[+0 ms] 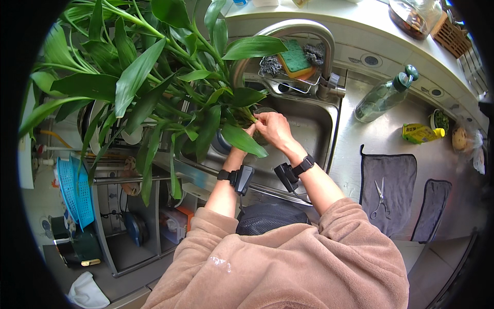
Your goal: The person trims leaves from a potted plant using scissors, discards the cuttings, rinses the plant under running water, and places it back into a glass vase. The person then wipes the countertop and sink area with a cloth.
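A large bunch of leafy green plant stems [200, 77] leans over the left side of a stainless steel sink [308, 139]. My right hand [274, 129] has its fingers closed on the lower stems above the basin. Just left of it, my left hand [247, 135] is at the same stems, partly hidden by a broad leaf, so its grip is unclear. Under my hands a clear glass vessel [266, 112] shows in part. The curved steel faucet [308, 24] arches above the back of the sink, partly behind leaves.
A wire rack at the sink's back holds a green and yellow sponge [296, 58] and scouring pads. On the right counter are a green spray bottle [382, 98], a yellow pouch [420, 133], and scissors [381, 199] on a grey cloth [389, 166]. Blue baskets [77, 193] stand at left.
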A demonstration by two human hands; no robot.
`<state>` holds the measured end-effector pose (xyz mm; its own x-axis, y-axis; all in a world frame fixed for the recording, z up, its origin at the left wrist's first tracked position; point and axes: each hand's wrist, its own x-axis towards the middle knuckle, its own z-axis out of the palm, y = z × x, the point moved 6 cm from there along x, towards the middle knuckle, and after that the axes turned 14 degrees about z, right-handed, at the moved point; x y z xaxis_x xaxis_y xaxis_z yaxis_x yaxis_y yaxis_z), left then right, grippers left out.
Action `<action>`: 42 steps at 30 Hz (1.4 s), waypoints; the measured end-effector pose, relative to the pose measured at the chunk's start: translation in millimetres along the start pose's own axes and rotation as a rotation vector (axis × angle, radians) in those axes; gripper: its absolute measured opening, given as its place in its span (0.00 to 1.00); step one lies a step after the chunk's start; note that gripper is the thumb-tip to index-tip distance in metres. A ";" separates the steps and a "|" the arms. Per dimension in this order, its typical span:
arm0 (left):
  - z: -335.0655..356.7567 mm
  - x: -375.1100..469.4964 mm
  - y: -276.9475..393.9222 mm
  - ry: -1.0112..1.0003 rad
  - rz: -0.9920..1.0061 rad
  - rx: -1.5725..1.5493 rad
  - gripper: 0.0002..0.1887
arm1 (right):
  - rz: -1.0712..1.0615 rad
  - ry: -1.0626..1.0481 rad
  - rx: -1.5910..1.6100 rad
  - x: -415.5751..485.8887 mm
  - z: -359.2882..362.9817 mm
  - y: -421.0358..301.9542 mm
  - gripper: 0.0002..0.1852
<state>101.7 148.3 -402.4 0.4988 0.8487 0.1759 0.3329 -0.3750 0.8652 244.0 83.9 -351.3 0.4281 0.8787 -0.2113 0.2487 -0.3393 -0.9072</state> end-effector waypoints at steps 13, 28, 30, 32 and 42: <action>15.1 3.4 16.8 0.085 -0.207 -0.594 0.08 | -0.144 -0.152 0.385 -39.4 -12.7 -7.3 0.13; 3.6 4.0 43.1 0.022 0.057 -0.356 0.17 | -0.247 0.193 0.045 18.7 -26.1 -40.9 0.07; 2.5 2.1 40.3 0.011 -0.006 -0.369 0.17 | -0.245 0.167 0.073 19.4 -25.4 -36.3 0.07; 3.2 -0.7 31.7 0.062 -0.208 -0.539 0.17 | -0.231 0.123 0.069 20.0 -26.2 -31.5 0.06; 2.7 7.7 51.4 -0.038 -0.084 -0.611 0.22 | -0.137 -0.055 0.445 5.7 -64.0 -23.2 0.05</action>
<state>124.8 134.6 -357.8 0.5231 0.8476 0.0886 -0.1404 -0.0169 0.9900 296.3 75.3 -308.2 0.3675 0.9259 -0.0869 -0.1024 -0.0526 -0.9933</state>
